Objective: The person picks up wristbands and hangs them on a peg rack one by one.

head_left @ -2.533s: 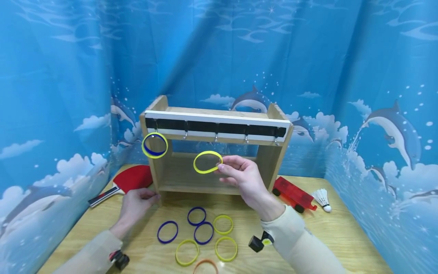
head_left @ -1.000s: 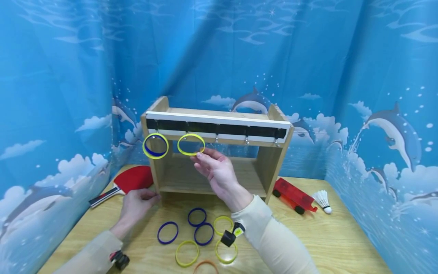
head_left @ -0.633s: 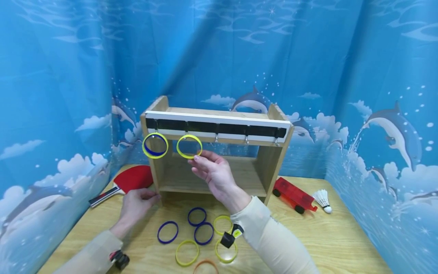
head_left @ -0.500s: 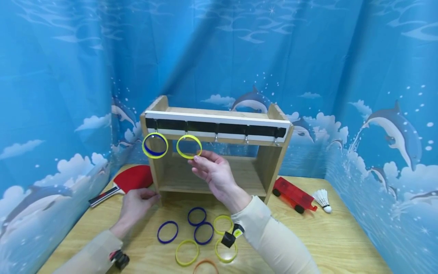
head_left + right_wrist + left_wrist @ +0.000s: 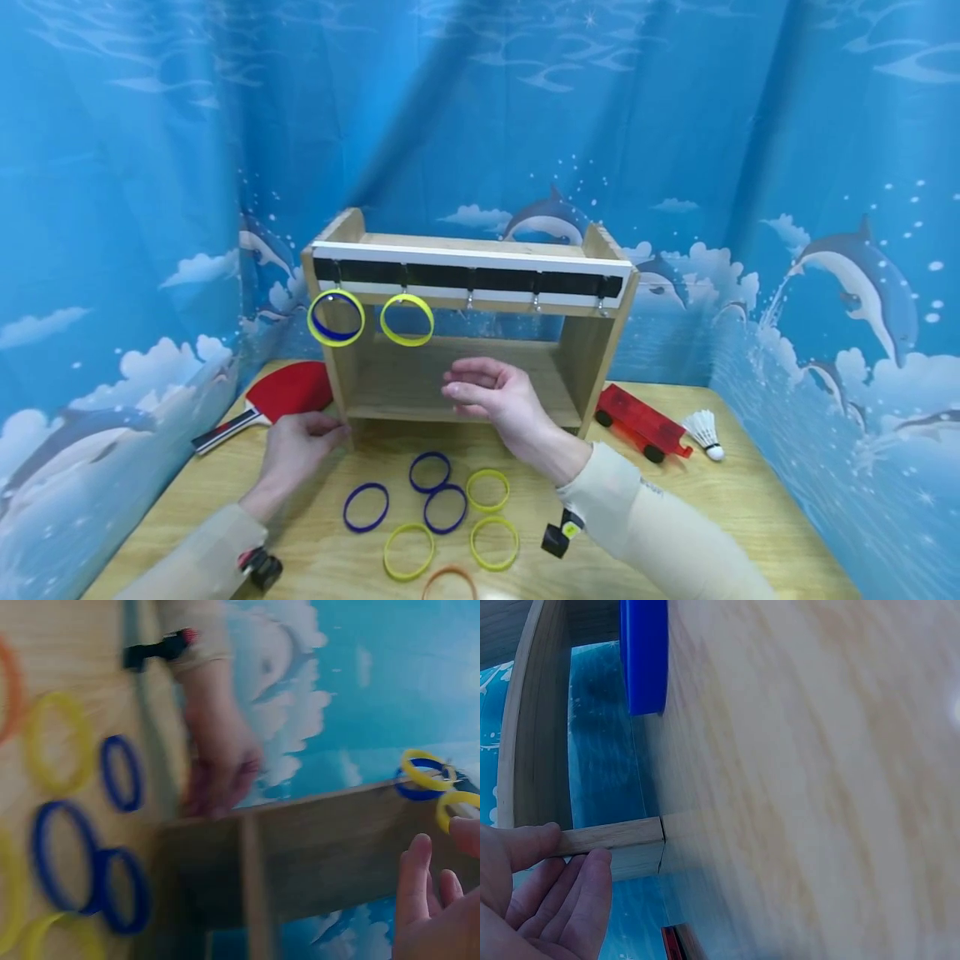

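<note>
1. Head view: The thin yellow plastic-looking ring (image 5: pixel 407 342) hung alone from the second silver metal hook (image 5: pixel 404 288) from the left, up and to the left of the right hand (image 5: pixel 517 408), with a gap between. Its round face stood near upright, turned toward the person; no long axis stood out. The right hand was the nearer one, its fingers loosely bent, slightly apart from the thumb and holding nothing. The left hand (image 5: pixel 294 457) gripped the lower left edge of the light wooden shelf stand (image 5: pixel 420 367). Below both hands lay loose dark blue rings (image 5: pixel 445 532), yellow rings (image 5: pixel 495 568) and an orange ring (image 5: pixel 450 569).

2. Left wrist view: The left thumb rested above a wooden edge and the fingers below it, pinching it. A blue band (image 5: pixel 645 660), cut off by the frame, was well apart from them.

3. Right wrist view: The right hand's fingers were parted and empty. The thumb overlapped the hung ring in sight; this blurred view alone could not tell touch.
</note>
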### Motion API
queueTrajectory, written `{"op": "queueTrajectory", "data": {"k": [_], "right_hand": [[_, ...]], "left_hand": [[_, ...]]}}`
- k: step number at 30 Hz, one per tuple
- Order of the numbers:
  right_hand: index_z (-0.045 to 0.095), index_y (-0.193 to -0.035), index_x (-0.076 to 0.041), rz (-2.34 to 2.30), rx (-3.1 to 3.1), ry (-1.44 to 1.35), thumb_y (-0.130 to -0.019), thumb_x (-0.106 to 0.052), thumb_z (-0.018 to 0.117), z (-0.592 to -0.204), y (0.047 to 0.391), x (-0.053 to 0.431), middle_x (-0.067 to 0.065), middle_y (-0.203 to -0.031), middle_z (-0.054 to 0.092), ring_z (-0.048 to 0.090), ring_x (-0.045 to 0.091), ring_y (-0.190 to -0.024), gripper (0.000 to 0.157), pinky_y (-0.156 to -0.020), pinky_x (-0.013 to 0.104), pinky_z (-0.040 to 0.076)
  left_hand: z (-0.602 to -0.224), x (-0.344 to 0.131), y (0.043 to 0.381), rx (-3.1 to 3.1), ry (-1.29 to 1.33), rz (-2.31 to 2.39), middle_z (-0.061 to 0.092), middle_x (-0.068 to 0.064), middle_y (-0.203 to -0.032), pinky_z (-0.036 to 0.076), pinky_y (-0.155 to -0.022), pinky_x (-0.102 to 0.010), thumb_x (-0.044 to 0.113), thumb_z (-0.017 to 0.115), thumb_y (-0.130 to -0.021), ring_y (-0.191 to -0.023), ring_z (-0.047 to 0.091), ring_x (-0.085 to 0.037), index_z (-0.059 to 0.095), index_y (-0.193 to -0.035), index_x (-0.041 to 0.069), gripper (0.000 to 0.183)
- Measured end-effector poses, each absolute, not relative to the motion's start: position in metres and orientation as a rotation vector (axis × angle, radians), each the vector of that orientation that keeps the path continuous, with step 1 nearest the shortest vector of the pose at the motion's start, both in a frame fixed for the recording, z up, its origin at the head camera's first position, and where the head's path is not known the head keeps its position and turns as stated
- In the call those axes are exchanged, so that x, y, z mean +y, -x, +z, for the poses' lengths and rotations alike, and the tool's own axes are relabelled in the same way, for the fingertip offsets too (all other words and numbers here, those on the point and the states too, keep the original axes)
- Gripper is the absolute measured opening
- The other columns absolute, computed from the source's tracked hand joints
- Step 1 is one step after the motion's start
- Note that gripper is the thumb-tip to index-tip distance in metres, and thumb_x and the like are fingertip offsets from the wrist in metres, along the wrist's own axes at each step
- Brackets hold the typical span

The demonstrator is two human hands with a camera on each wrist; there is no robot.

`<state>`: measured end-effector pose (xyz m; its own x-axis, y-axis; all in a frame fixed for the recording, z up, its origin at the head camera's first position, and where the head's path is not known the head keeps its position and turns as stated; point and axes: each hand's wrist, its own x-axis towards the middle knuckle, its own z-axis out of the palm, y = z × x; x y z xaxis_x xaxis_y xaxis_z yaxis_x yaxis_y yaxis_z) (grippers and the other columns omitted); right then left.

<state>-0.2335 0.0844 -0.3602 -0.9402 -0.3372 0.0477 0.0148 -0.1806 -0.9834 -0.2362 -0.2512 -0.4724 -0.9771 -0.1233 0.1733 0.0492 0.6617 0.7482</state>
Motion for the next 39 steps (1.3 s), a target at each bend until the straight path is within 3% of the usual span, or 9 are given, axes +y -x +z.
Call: {"op": "queueTrajectory", "data": {"k": [5,12,17,24,28,31,39], "right_hand": [[0.066,-0.141,0.008,-2.004,2.015,0.436,-0.096,-0.001,0.081,-0.392,0.221,0.113,0.021,-0.135,0.08,0.081,0.01,-0.103,0.048,-0.099,0.039,0.068],[0.069,-0.131,0.016,-1.81,2.129,0.457,-0.091,-0.001,0.084,-0.441,0.2,0.148,0.03,-0.122,0.081,0.08,0.006,-0.091,0.046,-0.083,0.025,0.067],[0.067,-0.126,0.022,-1.759,2.16,0.473,-0.089,0.002,0.082,-0.463,0.189,0.164,0.038,-0.115,0.079,0.078,0.003,-0.086,0.046,-0.078,0.022,0.065],[0.074,-0.115,0.016,-1.632,2.284,0.489,-0.084,0.002,0.087,-0.48,0.184,0.172,0.03,-0.104,0.08,0.074,0.007,-0.078,0.036,-0.064,0.026,0.065],[0.076,-0.11,0.012,-1.575,2.314,0.499,-0.081,0.003,0.088,-0.486,0.184,0.172,0.017,-0.096,0.081,0.073,0.007,-0.075,0.033,-0.061,0.031,0.066],[0.078,-0.104,0.009,-1.528,2.353,0.514,-0.08,0.002,0.09,-0.489,0.185,0.171,0.009,-0.088,0.081,0.071,0.005,-0.069,0.027,-0.057,0.028,0.064],[0.082,-0.09,0.001,-1.419,2.437,0.551,-0.078,0.0,0.093,-0.491,0.186,0.167,0.012,-0.076,0.081,0.065,0.004,-0.055,0.016,-0.051,0.021,0.057]], "left_hand": [[-0.473,-0.252,0.237,-2.64,-0.049,-1.181,0.088,-0.012,-0.098,0.054,-0.069,-0.025,0.019,0.085,-0.099,-0.085,0.076,-0.016,0.087,-0.103,0.006,0.014],[-0.474,-0.252,0.237,-2.63,-0.049,-1.176,0.088,-0.01,-0.095,0.054,-0.069,-0.024,0.019,0.086,-0.098,-0.083,0.073,-0.011,0.088,-0.101,0.006,0.014],[-0.473,-0.252,0.237,-2.628,-0.048,-1.182,0.088,-0.013,-0.097,0.054,-0.068,-0.024,0.02,0.085,-0.099,-0.083,0.074,-0.012,0.087,-0.103,0.004,0.016],[-0.474,-0.252,0.236,-2.643,-0.062,-1.196,0.088,-0.013,-0.099,0.053,-0.07,-0.026,0.02,0.084,-0.1,-0.086,0.074,-0.014,0.087,-0.105,0.004,0.017],[-0.474,-0.253,0.236,-2.645,-0.067,-1.188,0.088,-0.011,-0.098,0.053,-0.071,-0.025,0.02,0.084,-0.099,-0.086,0.073,-0.014,0.087,-0.104,0.005,0.016],[-0.474,-0.253,0.236,-2.653,-0.065,-1.211,0.088,-0.012,-0.099,0.053,-0.07,-0.025,0.02,0.084,-0.1,-0.087,0.074,-0.014,0.087,-0.105,0.004,0.017],[-0.471,-0.253,0.235,-2.665,-0.071,-1.234,0.088,-0.012,-0.101,0.053,-0.071,-0.025,0.023,0.084,-0.101,-0.091,0.075,-0.017,0.086,-0.108,0.004,0.02]]}}
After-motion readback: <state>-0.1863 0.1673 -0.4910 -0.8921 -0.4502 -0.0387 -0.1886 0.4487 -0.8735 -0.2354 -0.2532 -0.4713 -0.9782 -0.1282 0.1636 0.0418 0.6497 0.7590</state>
